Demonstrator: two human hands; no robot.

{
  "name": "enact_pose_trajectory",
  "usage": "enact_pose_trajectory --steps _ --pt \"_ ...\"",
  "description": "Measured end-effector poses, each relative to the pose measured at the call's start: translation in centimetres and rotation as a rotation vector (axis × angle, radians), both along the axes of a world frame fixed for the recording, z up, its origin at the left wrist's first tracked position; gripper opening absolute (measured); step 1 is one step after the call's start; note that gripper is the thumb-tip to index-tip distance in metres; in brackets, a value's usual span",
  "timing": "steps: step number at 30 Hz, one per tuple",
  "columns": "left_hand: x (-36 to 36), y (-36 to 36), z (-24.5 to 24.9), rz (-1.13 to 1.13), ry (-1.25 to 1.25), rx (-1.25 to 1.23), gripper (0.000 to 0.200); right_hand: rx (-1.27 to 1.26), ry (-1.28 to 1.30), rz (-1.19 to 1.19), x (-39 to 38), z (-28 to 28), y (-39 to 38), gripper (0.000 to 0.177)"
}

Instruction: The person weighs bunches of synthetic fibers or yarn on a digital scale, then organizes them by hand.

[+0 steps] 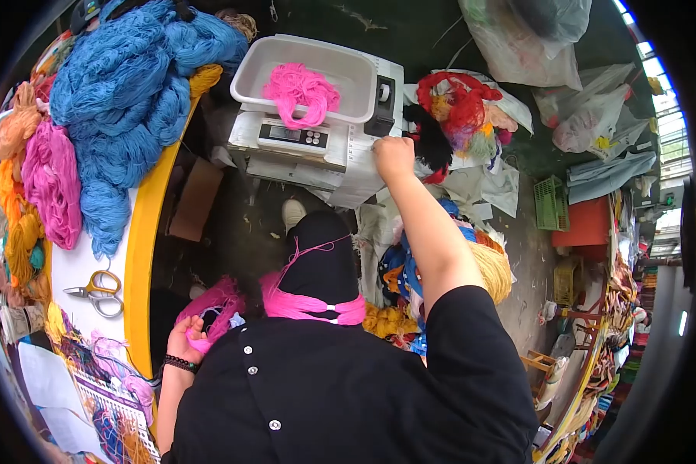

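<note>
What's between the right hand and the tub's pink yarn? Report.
The head view shows the tub rim and scale between right hand and pink yarn.

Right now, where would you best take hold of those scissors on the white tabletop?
Probably by the handle loops, coming from the yellow table edge: the scissors lie flat with their loops toward that edge and blades pointing away. The left hand is nearer, but it is holding pink yarn.

Scale display (285, 134), its digits seemingly illegible
</note>
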State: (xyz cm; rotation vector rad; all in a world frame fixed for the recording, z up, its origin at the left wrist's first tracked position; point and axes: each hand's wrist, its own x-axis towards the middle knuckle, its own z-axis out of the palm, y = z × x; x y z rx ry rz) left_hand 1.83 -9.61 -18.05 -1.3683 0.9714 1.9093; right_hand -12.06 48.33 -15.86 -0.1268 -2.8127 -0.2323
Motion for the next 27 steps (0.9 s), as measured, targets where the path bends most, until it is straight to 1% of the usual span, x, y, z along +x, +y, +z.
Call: enact_pose_trajectory --steps 2,3,8,10,11,12,13,14,15,16,17,18,19,20,22,23,24,25,27 --pt "0.2 -0.1 0.1 0.009 0.013 0.008 0.013 0.0 0.005 -0.013 0.0 -0.2 0.2 0.012" --pt "0.2 -0.1 0.1 0.013 0.023 0.019 0.013 -0.025 -0.036 -0.066 -0.1 -0.3 0.3 0.01" --pt "0.5 -0.5 0.0 0.022 0.037 0.034 0.013 -0.062 -0.003 -0.081 0.8 0.8 -1.3 0.006" --pt "0.3 -0.6 0.0 0.031 0.042 0.035 0.013 -0.167 0.284 0.006 1.5 2.7 -3.2 0.005" --pt "0.2 -0.4 0.2 -0.009 0.129 0.07 0.016 -0.282 0.358 0.057 1.6 4.0 -4.4 0.006" --pt "0.2 -0.4 0.6 -0.045 0.213 0.099 0.019 -0.341 0.427 0.088 1.8 5.1 -6.0 0.007" --pt "-0.1 0.0 1.6 -0.109 0.327 0.141 0.027 -0.407 0.489 0.12 2.3 6.8 -8.5 0.008" --pt "-0.7 1.3 3.5 -0.097 0.408 0.192 0.032 -0.466 0.457 0.184 2.8 8.6 -11.3 0.015" --pt "-1.3 1.9 4.4 -0.129 0.553 0.317 0.035 -0.796 0.278 0.162 3.6 10.3 -14.7 0.021" --pt "-2.0 3.1 6.1 -0.168 0.639 0.249 0.037 -1.115 0.079 0.134 4.7 11.6 -18.3 0.026" --pt "-2.6 4.1 7.7 -0.266 0.728 0.15 0.034 -1.21 -0.057 0.279 5.7 12.3 -21.3 0.044" --pt "-3.3 5.0 9.1 -0.343 0.83 0.052 0.029 -1.297 -0.288 0.353 6.6 13.5 -23.9 0.055" --pt "-3.7 6.1 11.2 -0.365 0.851 0.048 0.025 -1.372 -0.464 0.466 7.0 13.7 -26.0 0.061" --pt "-3.9 6.9 12.5 -0.381 0.903 0.01 0.027 -1.633 -0.546 0.502 7.7 13.8 -28.2 0.062" --pt "-4.0 7.9 14.8 -0.344 0.93 0.185 0.042 -1.76 -0.627 0.507 8.2 14.5 -31.2 0.062" --pt "-3.9 8.2 15.3 -0.313 0.94 0.196 0.043 -1.851 -0.666 0.506 8.4 14.7 -32.0 0.064" --pt "-3.8 8.4 15.6 -0.283 0.949 0.208 0.045 -1.887 -0.704 0.479 8.5 15.3 -32.4 0.064" --pt "-3.7 8.3 15.6 -0.313 0.954 0.205 0.044 -1.922 -0.744 0.449 8.6 15.8 -32.8 0.065" --pt "-3.3 8.4 15.5 -0.359 0.974 0.175 0.045 -1.952 -0.722 0.443 8.7 15.8 -33.4 0.066"
